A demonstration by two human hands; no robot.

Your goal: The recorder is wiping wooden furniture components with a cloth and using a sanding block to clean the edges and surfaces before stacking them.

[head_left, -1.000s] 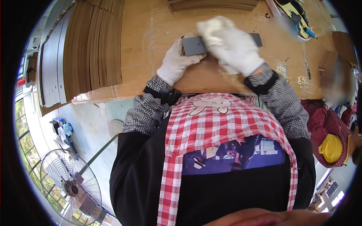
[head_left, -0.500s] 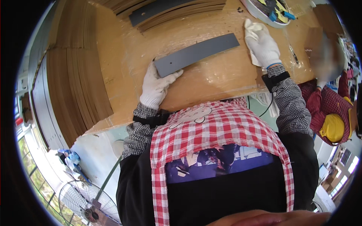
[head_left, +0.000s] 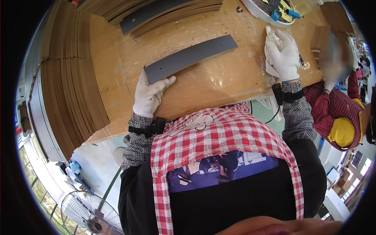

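Observation:
A long dark grey strip of board [head_left: 192, 56], with a small hole near each end, is held at its left end by my gloved left hand [head_left: 149, 92]. The thumb lies along the near edge, while the other fingers are partly hidden by the strip. To the right, clear of the strip, my gloved right hand [head_left: 285, 55] is closed on a crumpled white cloth [head_left: 270, 64]. Folds of the cloth show beside the palm and above the fingers.
Brown boards stand stacked along the left [head_left: 72, 98]. Another stack [head_left: 176, 19] at the back carries a grey strip on top. A round white tub [head_left: 258, 13] holds yellow and blue pieces. At the right, a co-worker in a dark red checked sleeve [head_left: 321, 105] stands by the table [head_left: 219, 84].
My right hand, with the cloth, has moved right and a little nearer, away from the strip's end. The left hand keeps its hold on the strip. The whole view has shifted slightly.

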